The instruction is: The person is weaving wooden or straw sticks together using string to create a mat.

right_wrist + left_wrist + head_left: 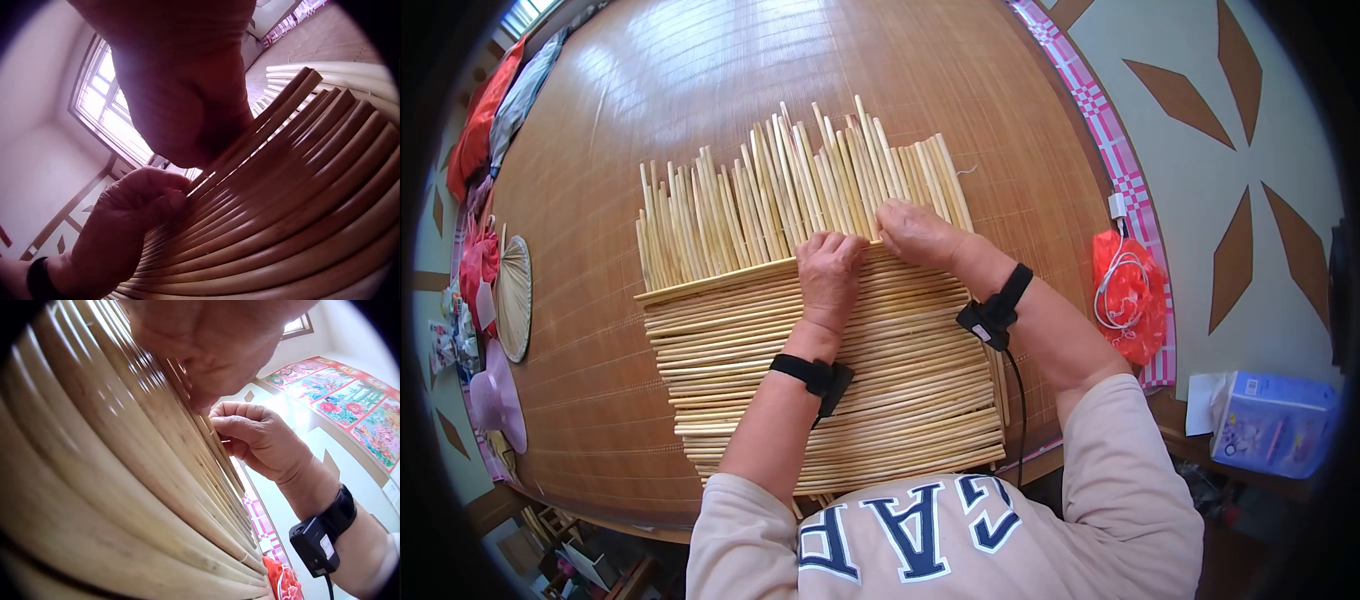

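Note:
A mat of pale sticks laid crosswise [750,350] lies on the brown surface, its far edge topped by a long thin stick [720,278]. Beyond that edge, upright sticks [775,190] of uneven length point away. The left hand [830,280] grips the edge stick near its middle, fingers curled over it; the right wrist view shows this hand [125,219] with thumb and finger on the stick. Just to its right, the right hand [925,238] pinches the same edge; in the left wrist view its thumb and forefinger [262,440] meet there. The right fingertips are hidden in the right wrist view.
A woven fan [515,300], a pink hat [497,397] and red cloth [485,130] lie along the left side. At the right are a red plastic bag with a white cable [1130,300] and a blue package [1273,425].

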